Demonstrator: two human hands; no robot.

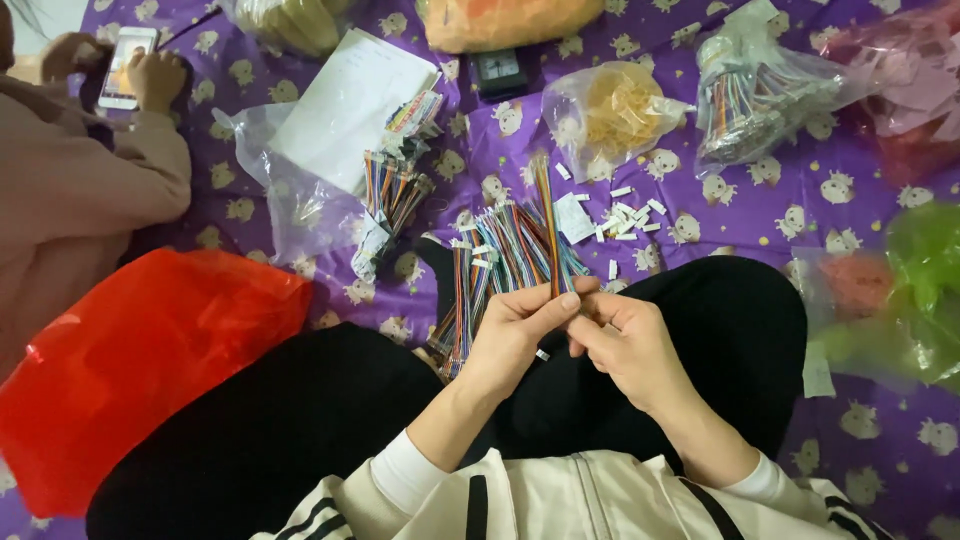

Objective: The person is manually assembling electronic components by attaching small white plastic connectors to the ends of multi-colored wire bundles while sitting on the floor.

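My left hand (pixel 515 335) and my right hand (pixel 625 345) meet over my lap, above my black trousers. Together they pinch the near end of a thin bundle of multicoloured wires (pixel 546 215) that sticks up and away from me. Just beyond my fingers lies a heap of similar striped wire bundles (pixel 500 250) on the purple patterned cloth (pixel 760 215). Small white paper slips (pixel 625 215) are scattered to the right of that heap.
A red plastic bag (pixel 140 360) lies at my left. Clear bags hold yellow bits (pixel 615 110), more wires (pixel 760 95) and white paper (pixel 345 105). A green bag (pixel 915 290) sits at the right. Another person at the upper left holds a phone (pixel 125 65).
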